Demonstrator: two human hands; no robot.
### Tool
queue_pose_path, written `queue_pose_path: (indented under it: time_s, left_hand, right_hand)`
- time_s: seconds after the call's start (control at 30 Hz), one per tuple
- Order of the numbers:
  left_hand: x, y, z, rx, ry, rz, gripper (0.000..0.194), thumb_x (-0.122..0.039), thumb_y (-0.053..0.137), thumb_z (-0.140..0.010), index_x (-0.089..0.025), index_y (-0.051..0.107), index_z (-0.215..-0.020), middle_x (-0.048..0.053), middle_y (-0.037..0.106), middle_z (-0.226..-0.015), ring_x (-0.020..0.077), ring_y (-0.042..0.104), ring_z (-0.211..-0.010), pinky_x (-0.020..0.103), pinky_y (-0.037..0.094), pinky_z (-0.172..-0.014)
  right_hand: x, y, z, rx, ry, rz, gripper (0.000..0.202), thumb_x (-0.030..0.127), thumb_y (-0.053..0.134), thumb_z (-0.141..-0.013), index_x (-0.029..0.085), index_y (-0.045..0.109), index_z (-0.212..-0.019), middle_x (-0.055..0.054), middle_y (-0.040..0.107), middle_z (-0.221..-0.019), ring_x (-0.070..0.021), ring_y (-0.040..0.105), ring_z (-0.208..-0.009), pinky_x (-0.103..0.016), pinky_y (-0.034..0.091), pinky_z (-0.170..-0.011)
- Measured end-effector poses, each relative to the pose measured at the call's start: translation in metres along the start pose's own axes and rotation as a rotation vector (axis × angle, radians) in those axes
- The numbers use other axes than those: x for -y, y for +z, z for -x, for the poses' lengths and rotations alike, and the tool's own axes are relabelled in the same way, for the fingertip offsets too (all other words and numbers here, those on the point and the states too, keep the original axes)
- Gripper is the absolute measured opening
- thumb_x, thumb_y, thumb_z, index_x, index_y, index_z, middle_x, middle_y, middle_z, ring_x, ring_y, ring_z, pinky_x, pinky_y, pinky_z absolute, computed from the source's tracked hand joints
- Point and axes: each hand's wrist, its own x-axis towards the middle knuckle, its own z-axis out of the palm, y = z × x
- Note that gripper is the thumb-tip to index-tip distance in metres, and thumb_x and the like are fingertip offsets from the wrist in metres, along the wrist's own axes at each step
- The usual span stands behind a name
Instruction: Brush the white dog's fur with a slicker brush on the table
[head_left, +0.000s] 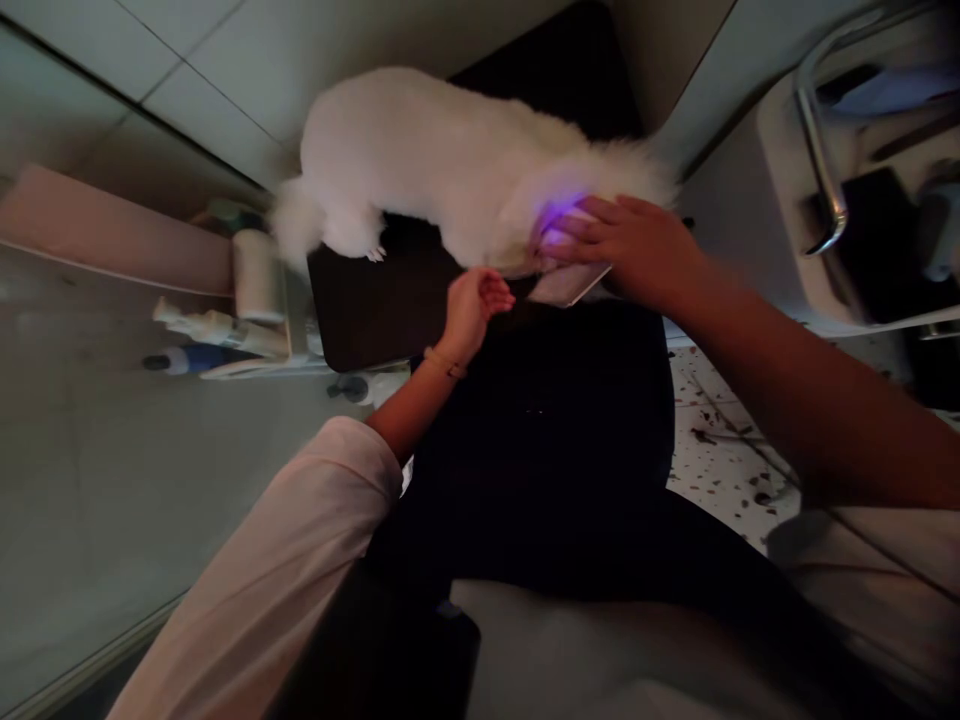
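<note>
A white, fluffy dog (427,150) is on a black table (375,310), its body stretched across the view. My right hand (630,240) reaches over the fur at the dog's right-hand end, fingers bent around a pale flat lamp (570,285) with a bright edge. Violet light glows on the fur and on my fingertips; the thumb is hidden. Below the dog's front part is my left hand (476,305), its fingers curled in. Whether anything lies inside them is hidden. A thin bracelet (445,362) circles the left wrist.
At left, a rack (255,370) holds pump bottles (225,330) and a white container (257,275) beside a glass panel. To the right stands a pale trolley (780,170) with a metal handle (829,200) and dark items. A cord (757,450) crosses the speckled floor.
</note>
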Motion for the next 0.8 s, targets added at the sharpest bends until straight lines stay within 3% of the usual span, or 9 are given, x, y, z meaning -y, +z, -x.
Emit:
queue_pose_path:
  time_s: [0.03,0.1,0.17,0.27,0.47,0.67,0.8]
  left_hand:
    - [0.014,0.001,0.006,0.005,-0.194,0.048,0.027,-0.011,0.048,-0.104,-0.013,0.065,-0.083,0.003,0.067,-0.07,0.0121,0.068,-0.064,0.022,0.057,-0.069]
    - [0.035,0.011,0.009,0.011,-0.335,0.148,0.021,-0.003,0.049,-0.1,-0.011,0.068,-0.095,0.007,0.074,-0.093,0.0146,0.075,-0.096,0.028,0.058,-0.098]
    - [0.046,0.027,0.001,-0.009,-0.322,0.242,0.021,-0.002,0.048,-0.101,-0.011,0.066,-0.095,0.007,0.074,-0.109,0.0166,0.068,-0.123,0.03,0.052,-0.113]
    - [0.052,0.049,-0.011,-0.036,-0.248,0.325,0.021,-0.009,0.046,-0.106,-0.011,0.062,-0.093,0.007,0.071,-0.12,0.0209,0.057,-0.141,0.034,0.048,-0.118]
    - [0.055,0.07,-0.013,-0.111,-0.044,0.302,0.013,-0.007,0.051,-0.105,-0.01,0.064,-0.107,0.008,0.07,-0.127,0.0189,0.06,-0.138,0.035,0.047,-0.119]
    - [0.059,0.066,-0.033,-0.128,0.002,0.153,0.016,-0.012,0.065,-0.101,-0.01,0.067,-0.086,0.006,0.073,-0.095,0.0218,0.07,-0.119,0.041,0.05,-0.115]
    - [0.058,0.068,-0.04,-0.12,0.112,0.126,0.008,-0.006,0.067,-0.098,-0.012,0.07,-0.094,0.007,0.075,-0.103,0.0176,0.07,-0.113,0.035,0.052,-0.112]
  right_hand:
    - [-0.003,0.001,0.0,-0.004,-0.019,0.006,0.056,0.014,0.03,-0.103,0.028,0.058,-0.15,-0.001,0.043,-0.166,-0.0297,0.032,-0.157,-0.056,0.034,-0.123]
    - [-0.008,0.003,-0.001,-0.008,-0.056,0.021,0.056,0.012,0.031,-0.103,0.024,0.06,-0.149,-0.004,0.047,-0.163,-0.0306,0.036,-0.155,-0.054,0.038,-0.12]
    - [-0.012,0.005,-0.002,-0.02,-0.06,0.007,0.054,0.011,0.033,-0.102,0.022,0.062,-0.146,-0.005,0.05,-0.161,-0.0297,0.038,-0.153,-0.052,0.04,-0.12]
    - [-0.014,0.006,-0.003,-0.036,-0.051,-0.048,0.049,0.013,0.04,-0.103,0.028,0.062,-0.145,-0.002,0.05,-0.161,-0.0257,0.038,-0.153,-0.049,0.038,-0.122]
    - [-0.019,0.007,-0.003,-0.062,-0.086,-0.012,0.043,0.025,0.045,-0.105,0.026,0.062,-0.145,-0.006,0.051,-0.159,-0.0292,0.044,-0.145,-0.047,0.044,-0.113]
    - [-0.028,0.01,0.003,-0.122,-0.152,0.073,0.046,0.021,0.04,-0.105,0.024,0.063,-0.145,-0.008,0.053,-0.157,-0.0318,0.051,-0.138,-0.046,0.052,-0.099]
    - [-0.033,0.017,0.007,-0.139,-0.17,0.044,0.047,0.019,0.042,-0.104,0.024,0.062,-0.146,-0.008,0.052,-0.158,-0.0323,0.047,-0.143,-0.05,0.05,-0.106]
